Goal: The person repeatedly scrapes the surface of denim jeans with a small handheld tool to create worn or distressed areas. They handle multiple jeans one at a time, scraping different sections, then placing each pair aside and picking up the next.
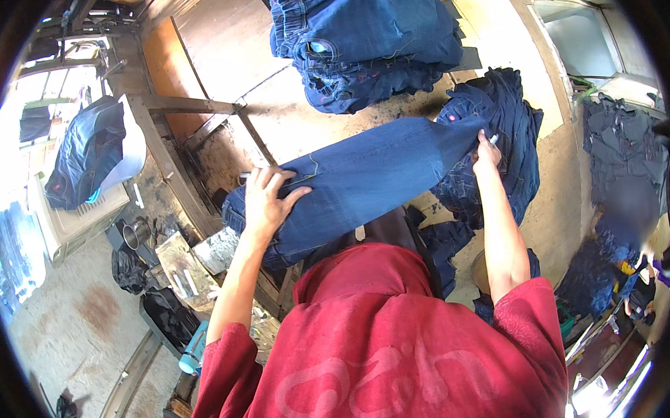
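A blue denim trouser leg (363, 174) stretches across in front of me, with a loose thread on its upper side. My left hand (269, 201) lies on its left part, thumb spread away from the fingers. At the far right end, my right hand (487, 154) is closed on the denim, pinching its edge. A small whitish object shows at the right fingertips, too small to name. Beneath and beside that hand sits a heap of dark blue jeans (522, 137). The fabric's left end bunches beside a pale rounded support (219, 249).
A large pile of folded jeans (372, 35) stands ahead on the worn tabletop (270, 100). On the left are a wooden frame (188, 103), a metal cup (136, 232) and a denim piece on a pale box (85, 220). Dark garments (624, 144) and a blurred person are at right.
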The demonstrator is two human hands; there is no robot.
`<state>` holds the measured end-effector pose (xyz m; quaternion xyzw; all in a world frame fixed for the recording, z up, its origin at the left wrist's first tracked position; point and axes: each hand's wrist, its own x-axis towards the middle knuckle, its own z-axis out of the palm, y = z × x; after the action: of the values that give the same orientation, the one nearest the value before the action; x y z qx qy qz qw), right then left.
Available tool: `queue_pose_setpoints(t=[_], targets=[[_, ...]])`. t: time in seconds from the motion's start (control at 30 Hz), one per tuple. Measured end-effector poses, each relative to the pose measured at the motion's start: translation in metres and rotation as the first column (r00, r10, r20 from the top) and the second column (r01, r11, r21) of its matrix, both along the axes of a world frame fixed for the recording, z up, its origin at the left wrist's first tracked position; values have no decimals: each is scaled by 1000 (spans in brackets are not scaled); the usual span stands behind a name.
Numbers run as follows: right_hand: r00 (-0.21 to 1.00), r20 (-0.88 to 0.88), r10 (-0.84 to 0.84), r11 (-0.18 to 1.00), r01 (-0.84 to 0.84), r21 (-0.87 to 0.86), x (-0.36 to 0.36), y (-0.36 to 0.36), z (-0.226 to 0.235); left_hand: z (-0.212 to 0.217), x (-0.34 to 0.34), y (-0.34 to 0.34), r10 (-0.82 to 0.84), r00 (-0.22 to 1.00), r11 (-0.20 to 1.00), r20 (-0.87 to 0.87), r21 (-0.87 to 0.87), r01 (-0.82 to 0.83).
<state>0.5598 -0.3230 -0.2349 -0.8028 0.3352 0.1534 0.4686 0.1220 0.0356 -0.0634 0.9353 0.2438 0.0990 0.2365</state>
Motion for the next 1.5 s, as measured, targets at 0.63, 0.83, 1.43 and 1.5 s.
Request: queue_pose_setpoints(t=[0.63, 0.83, 1.43, 1.5], targets=[[27, 439, 898, 249, -854, -457, -346, 231, 198, -36, 34, 75, -320, 947, 879, 28, -364, 308], [10, 177, 984, 102, -848, -520, -352, 241, 196, -47, 30, 72, -249, 957, 885, 152, -365, 288], [112, 249, 962, 219, -862, -457, -345, 247, 195, -47, 28, 67, -195, 969, 890, 154, -386, 241], [61, 239, 969, 175, -853, -493, -344, 246, 195, -47, 28, 67, -193, 969, 890, 153, -388, 239]])
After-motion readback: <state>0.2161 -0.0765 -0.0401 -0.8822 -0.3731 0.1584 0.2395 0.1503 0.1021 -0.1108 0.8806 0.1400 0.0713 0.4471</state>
